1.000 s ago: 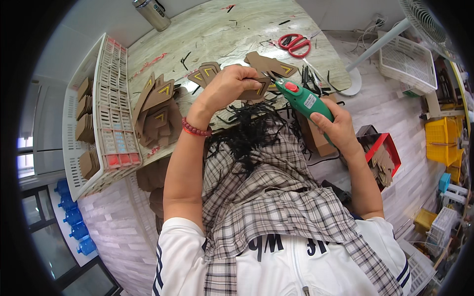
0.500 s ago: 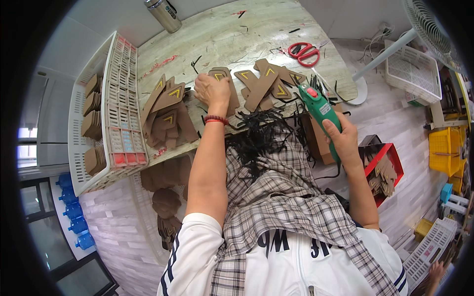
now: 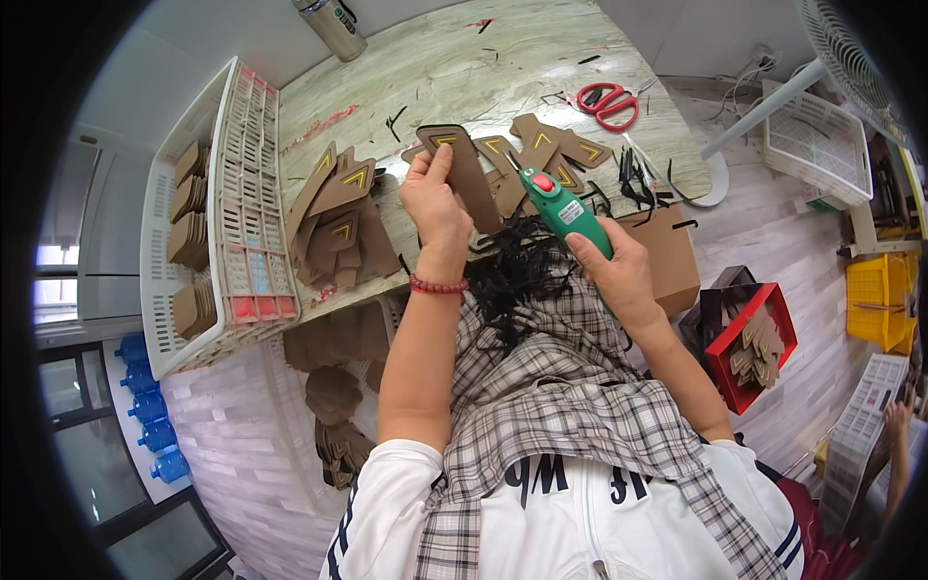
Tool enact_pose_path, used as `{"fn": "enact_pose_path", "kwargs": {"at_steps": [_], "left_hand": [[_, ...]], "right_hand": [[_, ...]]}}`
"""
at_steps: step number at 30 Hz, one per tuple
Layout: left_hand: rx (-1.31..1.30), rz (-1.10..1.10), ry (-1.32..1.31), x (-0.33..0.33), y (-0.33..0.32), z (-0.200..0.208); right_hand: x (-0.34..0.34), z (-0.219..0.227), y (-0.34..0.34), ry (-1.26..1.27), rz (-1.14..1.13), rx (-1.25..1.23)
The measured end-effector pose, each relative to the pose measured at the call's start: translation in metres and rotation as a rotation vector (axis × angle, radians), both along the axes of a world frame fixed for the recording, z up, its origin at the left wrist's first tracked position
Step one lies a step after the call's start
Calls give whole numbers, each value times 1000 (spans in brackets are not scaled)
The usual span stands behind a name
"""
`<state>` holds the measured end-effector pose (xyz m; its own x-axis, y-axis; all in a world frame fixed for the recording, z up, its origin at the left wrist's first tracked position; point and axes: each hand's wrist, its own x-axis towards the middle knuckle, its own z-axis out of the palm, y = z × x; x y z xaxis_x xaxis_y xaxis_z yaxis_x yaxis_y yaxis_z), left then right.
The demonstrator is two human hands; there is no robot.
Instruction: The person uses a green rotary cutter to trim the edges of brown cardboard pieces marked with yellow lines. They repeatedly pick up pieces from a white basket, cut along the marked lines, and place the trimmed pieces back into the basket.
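Tabletop (image 3: 464,68): cardboard piece (image 3: 464,164) in left hand (image 3: 435,208)

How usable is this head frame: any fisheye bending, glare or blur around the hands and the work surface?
Head view: strong fisheye, black corners, the table edges and white crate curving toward the rim; even daylight with mild sheen on the tabletop, no harsh shadows; left hand on the brown cardboard piece and right hand on the green glue gun are sharp; the rim is soft.

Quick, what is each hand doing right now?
Left hand: closed on a brown cardboard piece, lifted above the table.
Right hand: closed around a green handheld tool.
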<state>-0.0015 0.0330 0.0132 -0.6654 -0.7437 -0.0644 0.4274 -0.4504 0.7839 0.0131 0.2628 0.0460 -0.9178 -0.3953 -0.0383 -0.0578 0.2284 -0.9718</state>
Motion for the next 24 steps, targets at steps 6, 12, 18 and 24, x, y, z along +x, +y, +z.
{"fn": "enact_pose_path", "kwargs": {"at_steps": [6,12,18,24], "left_hand": [[141,-80,0,5,31,10],[190,-127,-35,4,48,8],[154,-225,-74,12,53,1],[26,-222,-71,13,54,6]], "right_hand": [[3,-2,1,32,0,46],[3,-3,6,5,-14,-1],[1,2,5,-12,-31,-34],[-2,7,8,-19,-47,-46]]}}
